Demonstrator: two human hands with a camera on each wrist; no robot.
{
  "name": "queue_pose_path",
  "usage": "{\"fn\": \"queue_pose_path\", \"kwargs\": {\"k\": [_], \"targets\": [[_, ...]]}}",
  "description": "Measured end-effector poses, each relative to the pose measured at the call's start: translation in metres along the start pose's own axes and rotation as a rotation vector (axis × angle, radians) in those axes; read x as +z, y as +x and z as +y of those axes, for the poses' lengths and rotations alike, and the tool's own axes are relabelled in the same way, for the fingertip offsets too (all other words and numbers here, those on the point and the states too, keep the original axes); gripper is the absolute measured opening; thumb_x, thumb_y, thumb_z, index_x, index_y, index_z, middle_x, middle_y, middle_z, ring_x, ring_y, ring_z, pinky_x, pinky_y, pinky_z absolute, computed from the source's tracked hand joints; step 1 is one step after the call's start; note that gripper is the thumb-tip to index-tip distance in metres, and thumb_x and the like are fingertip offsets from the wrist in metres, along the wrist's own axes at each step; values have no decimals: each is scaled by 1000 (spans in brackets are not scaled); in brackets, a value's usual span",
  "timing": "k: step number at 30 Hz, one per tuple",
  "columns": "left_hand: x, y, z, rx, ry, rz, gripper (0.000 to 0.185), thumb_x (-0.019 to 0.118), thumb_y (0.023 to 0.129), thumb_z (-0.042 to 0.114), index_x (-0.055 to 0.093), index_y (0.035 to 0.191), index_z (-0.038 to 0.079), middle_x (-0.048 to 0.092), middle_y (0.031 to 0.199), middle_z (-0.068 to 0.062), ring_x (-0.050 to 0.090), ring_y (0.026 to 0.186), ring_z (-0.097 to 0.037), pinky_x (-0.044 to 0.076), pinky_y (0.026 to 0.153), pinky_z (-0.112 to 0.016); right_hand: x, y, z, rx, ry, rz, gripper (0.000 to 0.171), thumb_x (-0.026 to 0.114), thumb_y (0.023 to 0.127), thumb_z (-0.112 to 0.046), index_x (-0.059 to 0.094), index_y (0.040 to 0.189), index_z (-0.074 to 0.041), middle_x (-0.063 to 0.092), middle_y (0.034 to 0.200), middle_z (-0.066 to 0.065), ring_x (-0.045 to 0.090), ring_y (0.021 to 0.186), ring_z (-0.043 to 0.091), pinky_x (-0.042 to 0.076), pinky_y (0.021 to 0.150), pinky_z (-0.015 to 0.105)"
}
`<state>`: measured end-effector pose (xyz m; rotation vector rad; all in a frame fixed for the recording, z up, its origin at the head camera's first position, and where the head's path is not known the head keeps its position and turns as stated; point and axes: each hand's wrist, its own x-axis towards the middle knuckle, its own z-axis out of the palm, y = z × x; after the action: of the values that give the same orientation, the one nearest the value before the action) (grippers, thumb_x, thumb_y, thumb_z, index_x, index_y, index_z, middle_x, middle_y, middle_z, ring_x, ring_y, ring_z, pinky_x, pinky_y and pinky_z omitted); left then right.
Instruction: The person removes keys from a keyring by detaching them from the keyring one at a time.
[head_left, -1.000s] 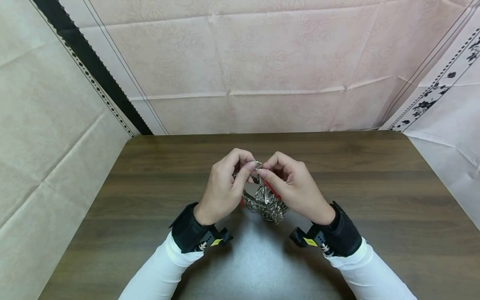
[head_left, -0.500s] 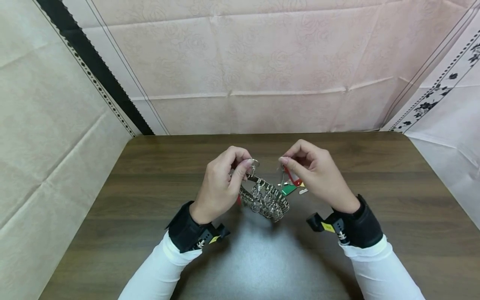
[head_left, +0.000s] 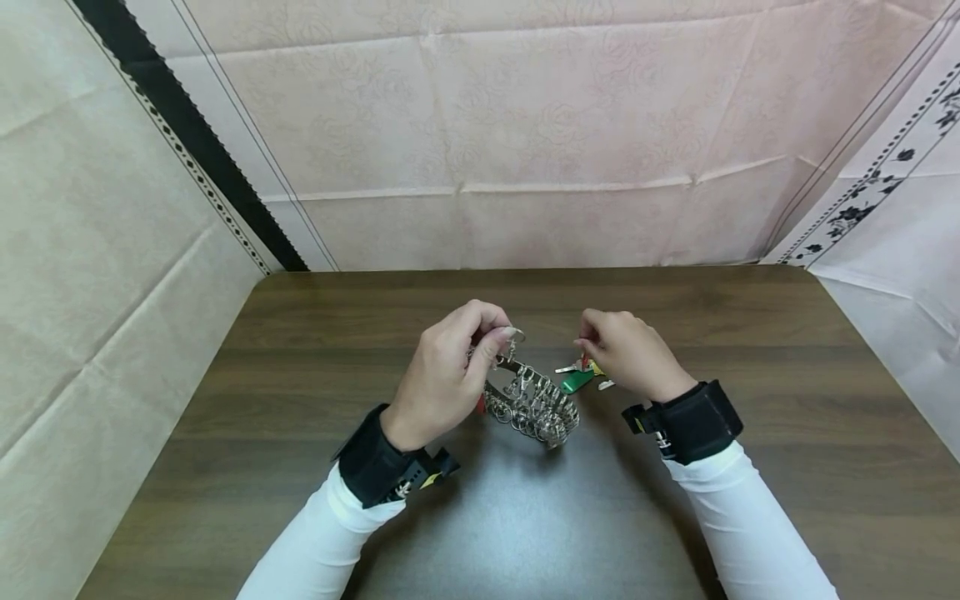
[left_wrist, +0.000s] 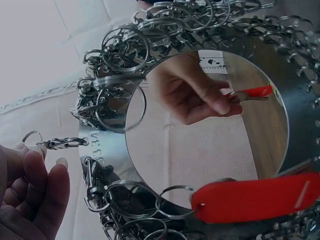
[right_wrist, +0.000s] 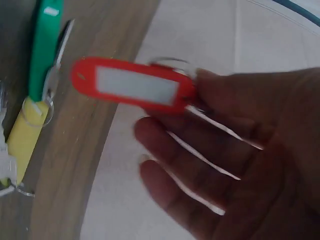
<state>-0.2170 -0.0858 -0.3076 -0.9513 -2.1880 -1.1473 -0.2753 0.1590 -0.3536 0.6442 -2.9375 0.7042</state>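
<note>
Right hand (right_wrist: 240, 165) pinches red key tag (right_wrist: 132, 87) at its ring end; tag has a white label window and lies roughly level, slightly blurred. Fingers curl beneath it. On the wooden table (right_wrist: 75, 165) at left: green tag (right_wrist: 45, 47) with a key (right_wrist: 57, 55) beside it, yellow tag (right_wrist: 22, 137) just below

The key ring band (left_wrist: 295, 125) is polished metal, smooth and mirror-bright, hung with glossy wire split rings (left_wrist: 120, 107). The red tag (right_wrist: 132, 87) is smooth, slightly glossy plastic with a paper insert (white, matt); the green tag (right_wrist: 44, 47) and yellow tag (right_wrist: 22, 137) look alike in finish. The table (head_left: 300, 400) is dark wood grain, satin. The backdrop sheets (head_left: 525, 125) are creased, matt, embossed material.
</note>
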Motion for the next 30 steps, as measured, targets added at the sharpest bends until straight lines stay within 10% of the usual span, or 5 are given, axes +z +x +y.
{"fn": "queue_pose_path", "kwargs": {"k": [15,30], "targets": [[0,-1,0,-3,12,-1,7,55,98,14,56,96,7,51,78,2,45,68,-7,38,59,-20,7,0,14,68,-124,-75,14,62,84,-2,56,75,-11,54,73,4,50,67,20,38,57,34],[0,0,-1,-5,0,-20,7,55,98,14,56,96,8,52,77,3,45,65,-5,39,58,-19,-1,-2,-15,-20,67,-36,9,61,94,-16,61,87,-10,57,70,-1,49,58,12,41,53,27]]}}
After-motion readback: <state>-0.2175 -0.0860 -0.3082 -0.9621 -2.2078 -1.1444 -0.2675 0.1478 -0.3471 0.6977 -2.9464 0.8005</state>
